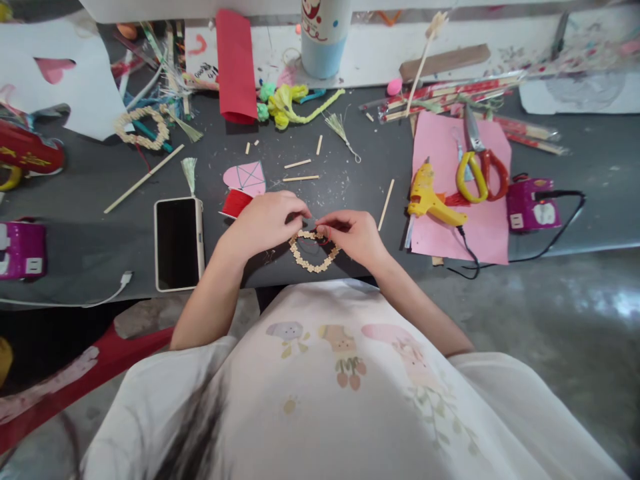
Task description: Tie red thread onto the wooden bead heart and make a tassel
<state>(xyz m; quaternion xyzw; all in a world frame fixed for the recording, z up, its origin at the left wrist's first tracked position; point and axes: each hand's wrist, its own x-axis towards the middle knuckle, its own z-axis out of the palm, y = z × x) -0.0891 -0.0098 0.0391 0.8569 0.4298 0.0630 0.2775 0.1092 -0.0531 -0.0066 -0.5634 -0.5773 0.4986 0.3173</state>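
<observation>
A heart-shaped ring (314, 268) of small pale wooden pieces lies flat near the table's front edge, its top partly covered by my fingers. My left hand (270, 219) is at the ring's upper left, thumb and fingers closed in a pinch; anything between them is too small to make out. From the upper right, my right hand (357, 235) pinches a thin red cord (324, 239), which loops down over the ring's opening. A spool of red cord (235, 203) sits beside my left hand, with a pink heart-shaped paper (245, 177) behind it.
Short wooden sticks (301, 178) are scattered behind my hands. To the left lies a phone (177, 243). At right, a yellow glue gun (433, 200) and scissors (480, 160) rest on pink paper (463, 240). A cup (325, 50) stands at the back, beside a red paper piece (236, 67).
</observation>
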